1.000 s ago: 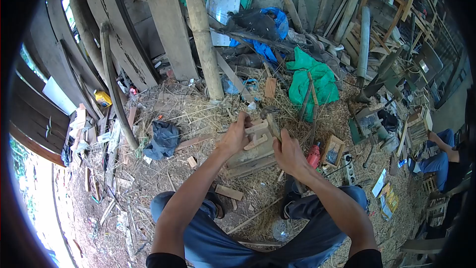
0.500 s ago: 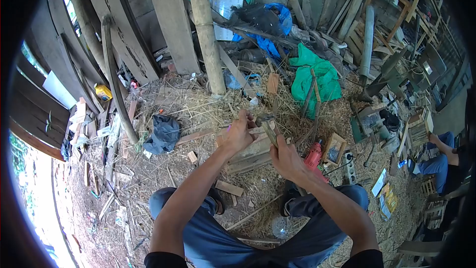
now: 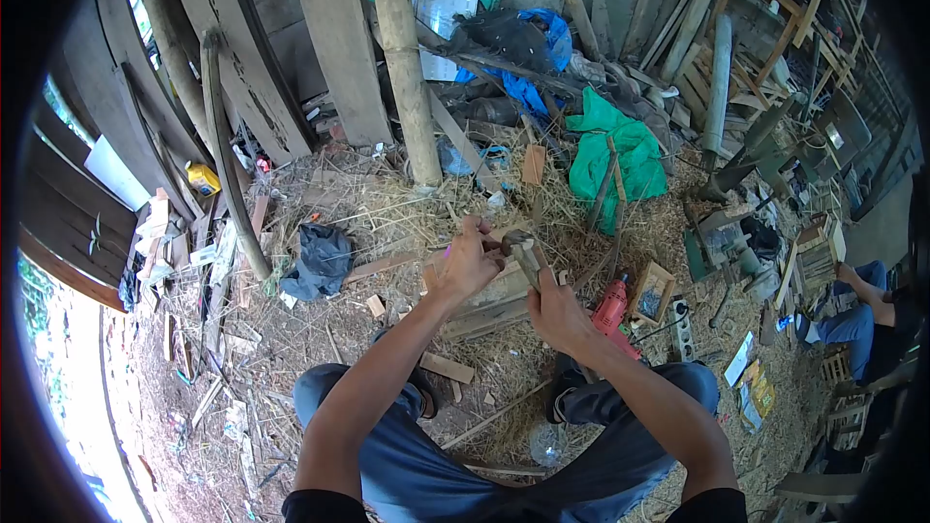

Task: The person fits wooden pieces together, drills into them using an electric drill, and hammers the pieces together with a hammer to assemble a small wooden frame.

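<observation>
My right hand (image 3: 562, 315) is wrapped round the wooden handle of a hammer (image 3: 527, 261), whose dark head lies close to the fingertips of my left hand. My left hand (image 3: 469, 263) is closed in a pinch over a wooden block (image 3: 484, 308) between my knees. Whatever is between those fingers is too small to make out. Part of the block's top is hidden behind both hands and the hammer.
Right of the block lie a red power tool (image 3: 610, 310), a small wooden box (image 3: 653, 292) and a power strip (image 3: 683, 329). A green sack (image 3: 620, 155) and a black plastic bag (image 3: 318, 261) lie farther off. Another person's leg (image 3: 852, 320) shows at the right.
The hammer head has shifted slightly down and left, closer to my left fingers, and its handle has tilted a little. My left hand has stayed almost in place.
</observation>
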